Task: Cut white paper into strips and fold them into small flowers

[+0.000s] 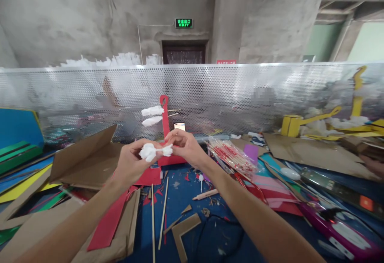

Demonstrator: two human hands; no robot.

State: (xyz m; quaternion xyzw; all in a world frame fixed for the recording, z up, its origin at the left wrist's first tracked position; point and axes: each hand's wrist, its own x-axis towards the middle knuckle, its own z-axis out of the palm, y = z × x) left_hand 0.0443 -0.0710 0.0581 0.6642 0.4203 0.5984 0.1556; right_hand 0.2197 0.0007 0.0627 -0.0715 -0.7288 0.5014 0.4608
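Note:
Near the middle of the head view, my left hand pinches a bunched piece of white material between thumb and fingers. My right hand is closed on the other end of the same piece, which narrows between the two hands. Behind them stands a red upright strip with a curled top, rising from a red base. Two white wrapped pieces on thin sticks sit at this strip, one above the other.
Thin wooden sticks, a pencil and an L-shaped cardboard piece lie on the blue table. Cardboard stands at left. A bag of red-and-white sticks and a purple power strip are at right.

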